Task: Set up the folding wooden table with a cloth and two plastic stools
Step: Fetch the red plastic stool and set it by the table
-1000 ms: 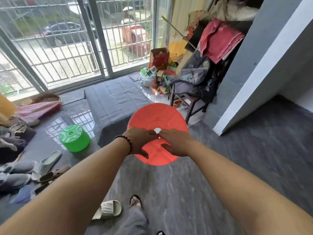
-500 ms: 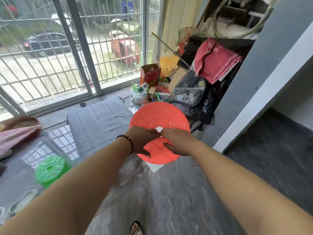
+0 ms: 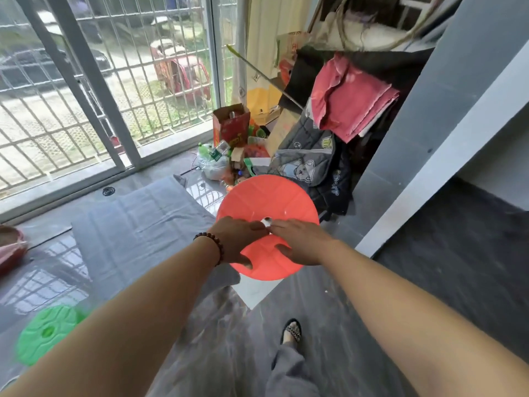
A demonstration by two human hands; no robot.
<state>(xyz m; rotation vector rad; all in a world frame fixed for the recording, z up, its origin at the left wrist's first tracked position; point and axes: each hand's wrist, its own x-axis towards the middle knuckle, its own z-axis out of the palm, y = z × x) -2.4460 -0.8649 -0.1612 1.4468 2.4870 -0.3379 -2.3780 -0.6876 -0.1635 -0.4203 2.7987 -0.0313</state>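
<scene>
Fingers (image 3: 256,227) of both hands are hooking into the centre hole of the red stool (image 3: 266,196), thumbs pressing on its seat. Left hand (image 3: 237,239) and right hand (image 3: 300,242) are gripping it, holding it up at frame centre. Grey cloth (image 3: 137,224) is lying spread centre left, covering the table completely. Green stool (image 3: 45,330) is sitting on the floor, lower left, blurred.

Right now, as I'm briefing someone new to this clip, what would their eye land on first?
The red stool, held out at centre by the left hand and right hand gripping near its middle hole. Left of it lies the spread grey cloth; a green stool sits on the floor, lower left.
</scene>
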